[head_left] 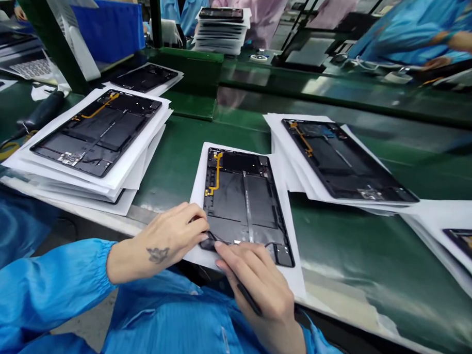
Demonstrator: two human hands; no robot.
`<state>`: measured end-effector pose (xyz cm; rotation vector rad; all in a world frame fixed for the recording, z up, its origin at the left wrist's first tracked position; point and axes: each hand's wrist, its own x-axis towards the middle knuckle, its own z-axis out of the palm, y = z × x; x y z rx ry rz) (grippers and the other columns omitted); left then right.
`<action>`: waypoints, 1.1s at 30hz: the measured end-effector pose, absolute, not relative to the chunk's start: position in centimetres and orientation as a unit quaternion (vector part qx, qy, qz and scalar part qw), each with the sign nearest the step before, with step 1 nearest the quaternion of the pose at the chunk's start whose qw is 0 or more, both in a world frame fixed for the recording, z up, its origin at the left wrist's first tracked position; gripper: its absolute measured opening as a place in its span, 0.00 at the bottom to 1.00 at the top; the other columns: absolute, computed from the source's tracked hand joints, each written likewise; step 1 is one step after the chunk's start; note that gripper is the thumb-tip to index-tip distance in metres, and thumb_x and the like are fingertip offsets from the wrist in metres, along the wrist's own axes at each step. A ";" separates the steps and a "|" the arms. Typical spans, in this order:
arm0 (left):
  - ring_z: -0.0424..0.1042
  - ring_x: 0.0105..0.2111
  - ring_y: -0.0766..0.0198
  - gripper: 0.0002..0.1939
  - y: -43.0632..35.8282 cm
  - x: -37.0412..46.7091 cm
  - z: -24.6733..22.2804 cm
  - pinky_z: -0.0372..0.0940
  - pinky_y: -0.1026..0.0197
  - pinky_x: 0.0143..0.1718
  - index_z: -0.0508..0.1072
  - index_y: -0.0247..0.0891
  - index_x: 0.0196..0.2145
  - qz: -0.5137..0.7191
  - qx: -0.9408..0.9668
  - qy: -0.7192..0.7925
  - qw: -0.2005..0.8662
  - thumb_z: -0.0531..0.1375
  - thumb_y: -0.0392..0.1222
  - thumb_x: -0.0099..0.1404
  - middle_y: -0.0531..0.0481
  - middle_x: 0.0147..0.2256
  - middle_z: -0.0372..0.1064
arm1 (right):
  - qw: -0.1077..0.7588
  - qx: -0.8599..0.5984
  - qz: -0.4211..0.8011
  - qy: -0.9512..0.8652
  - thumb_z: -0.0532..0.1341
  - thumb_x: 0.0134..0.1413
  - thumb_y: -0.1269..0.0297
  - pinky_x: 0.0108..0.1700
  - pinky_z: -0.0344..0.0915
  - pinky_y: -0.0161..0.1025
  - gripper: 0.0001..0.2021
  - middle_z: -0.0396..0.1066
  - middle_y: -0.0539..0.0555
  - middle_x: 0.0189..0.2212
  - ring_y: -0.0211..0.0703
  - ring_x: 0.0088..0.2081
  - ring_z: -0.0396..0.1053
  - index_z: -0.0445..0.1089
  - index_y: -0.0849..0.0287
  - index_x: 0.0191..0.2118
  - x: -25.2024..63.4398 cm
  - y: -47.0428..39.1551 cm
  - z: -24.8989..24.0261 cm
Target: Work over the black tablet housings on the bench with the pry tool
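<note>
A dark device shell lies on white paper at near centre of the worktop, its near-left corner best steadied by the left hand, its grip unclear, while the right hand grasps a black tool in its fingers, ideally lightly.

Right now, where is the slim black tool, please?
In the head view, the tool is in the right hand, its tip at the near left corner of the central flat black housing.
</note>
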<state>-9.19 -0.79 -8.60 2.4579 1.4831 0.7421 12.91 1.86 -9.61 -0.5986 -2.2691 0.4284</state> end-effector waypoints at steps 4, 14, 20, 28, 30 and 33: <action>0.68 0.39 0.60 0.09 -0.6 -8.6 -7.5 0.67 0.59 0.39 0.69 0.34 0.40 0.215 0.821 0.517 0.113 0.51 0.35 0.76 0.45 0.41 0.67 | 0.375 -0.225 0.140 -0.888 0.59 0.63 0.79 0.42 0.73 0.45 0.22 0.78 0.57 0.39 0.47 0.40 0.73 0.68 0.57 0.60 13.0 1.7 -9.8; 0.63 0.35 0.66 0.05 -1.3 -8.6 -6.2 0.60 0.62 0.38 0.65 0.39 0.37 0.256 0.751 0.556 0.247 0.56 0.37 0.75 0.55 0.34 0.64 | 0.375 -0.212 0.114 -0.895 0.50 0.65 0.82 0.39 0.65 0.42 0.18 0.73 0.58 0.37 0.45 0.39 0.69 0.69 0.64 0.54 13.0 3.1 -8.9; 0.65 0.35 0.70 0.05 -1.6 -8.5 -6.0 0.60 0.66 0.38 0.67 0.40 0.36 0.286 0.718 0.570 0.277 0.59 0.33 0.71 0.57 0.33 0.65 | 0.338 -0.229 0.141 -0.902 0.51 0.65 0.81 0.35 0.54 0.42 0.12 0.69 0.55 0.32 0.43 0.33 0.59 0.69 0.62 0.39 10.9 3.7 -9.2; 0.72 0.38 0.70 0.04 -2.3 -8.2 -8.4 0.65 0.68 0.40 0.74 0.39 0.42 0.429 0.697 0.540 0.196 0.60 0.33 0.72 0.53 0.37 0.72 | 0.351 -0.250 0.243 -0.869 0.55 0.63 0.82 0.37 0.54 0.41 0.10 0.65 0.52 0.32 0.43 0.34 0.59 0.68 0.60 0.38 10.8 3.8 -9.6; 0.73 0.37 0.70 0.04 -2.3 -8.1 -8.7 0.66 0.68 0.40 0.75 0.39 0.42 0.436 0.694 0.539 0.196 0.61 0.33 0.72 0.53 0.37 0.73 | 0.352 -0.252 0.248 -0.867 0.55 0.62 0.82 0.37 0.54 0.41 0.11 0.65 0.52 0.32 0.43 0.34 0.59 0.68 0.60 0.38 10.8 3.8 -9.6; 0.74 0.37 0.70 0.04 -2.3 -7.9 -8.7 0.67 0.68 0.40 0.75 0.38 0.42 0.442 0.697 0.532 0.187 0.62 0.33 0.71 0.52 0.37 0.73 | 0.347 -0.251 0.256 -0.867 0.55 0.62 0.83 0.37 0.54 0.41 0.11 0.65 0.52 0.32 0.43 0.34 0.58 0.69 0.60 0.39 10.7 3.8 -9.8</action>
